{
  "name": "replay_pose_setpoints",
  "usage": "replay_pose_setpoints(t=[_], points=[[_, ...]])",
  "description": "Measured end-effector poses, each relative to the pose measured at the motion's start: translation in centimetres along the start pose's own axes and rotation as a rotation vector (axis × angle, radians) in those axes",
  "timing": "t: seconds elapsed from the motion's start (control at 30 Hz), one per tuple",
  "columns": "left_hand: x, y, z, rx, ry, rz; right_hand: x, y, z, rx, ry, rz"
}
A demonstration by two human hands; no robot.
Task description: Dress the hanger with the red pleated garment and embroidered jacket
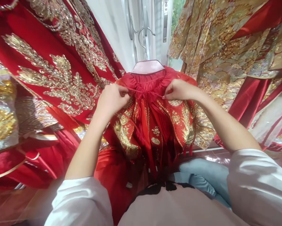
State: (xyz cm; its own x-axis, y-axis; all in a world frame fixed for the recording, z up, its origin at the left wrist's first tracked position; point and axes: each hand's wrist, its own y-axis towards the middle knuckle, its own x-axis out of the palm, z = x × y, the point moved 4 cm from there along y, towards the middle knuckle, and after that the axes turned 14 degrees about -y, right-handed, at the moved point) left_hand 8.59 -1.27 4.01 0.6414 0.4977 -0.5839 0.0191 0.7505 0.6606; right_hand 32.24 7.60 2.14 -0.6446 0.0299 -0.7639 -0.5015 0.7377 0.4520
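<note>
A red garment [155, 125] with gold embroidery and beaded edging hangs in front of me on a pale hanger [148, 67] with a metal hook. Thin red ties [137, 91] cross at its gathered neckline. My left hand [114, 97] is closed in a pinch on the tie at the left of the neck. On the other side, my right hand [177, 89] pinches the tie's right part, thumb and fingers pressed together. The tie is stretched between both hands, with a crossing or knot near the middle. Exactly how it is knotted is too small to tell.
Red clothing with gold beadwork [63, 75] hangs close on the left. Gold patterned garments [216, 56] hang on the right. Behind the hanger are a white curtain [110, 25] and a window frame [165, 28]. My jeans-clad leg [204, 172] is below.
</note>
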Motion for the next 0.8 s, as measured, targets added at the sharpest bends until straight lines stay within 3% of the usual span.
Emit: replay_pose_setpoints(t=[0.1, 0.17, 0.27, 0.33, 0.47, 0.63, 0.8], points=[[0.2, 0.7, 0.8, 0.043, 0.022, 0.255, 1.2, 0.1, -2.0, -0.041, 0.192, -0.212], [1.3, 1.3, 1.0, 0.058, -0.153, 0.319, 1.7, 0.5, -3.1, -0.075, 0.299, -0.169], [3.6, 2.0, 1.2, 0.029, -0.455, 0.2, 2.3, 1.1, -3.9, -0.092, 0.348, 0.086], [4.9, 2.1, 1.3, -0.011, -0.606, 0.082, 2.8, 1.2, -4.1, -0.109, 0.253, 0.229], [5.9, 1.7, 1.4, -0.027, -0.733, 0.011, 3.8, 0.8, -4.6, -0.224, -0.155, 0.302], [6.1, 1.3, 1.4, 0.065, -0.597, -0.028, 4.1, 0.3, -4.1, -0.257, -0.504, 0.249], [6.0, 1.0, 2.1, 0.104, -0.3, -0.138, 4.7, 0.2, -4.1, -0.253, -0.52, 0.332]])
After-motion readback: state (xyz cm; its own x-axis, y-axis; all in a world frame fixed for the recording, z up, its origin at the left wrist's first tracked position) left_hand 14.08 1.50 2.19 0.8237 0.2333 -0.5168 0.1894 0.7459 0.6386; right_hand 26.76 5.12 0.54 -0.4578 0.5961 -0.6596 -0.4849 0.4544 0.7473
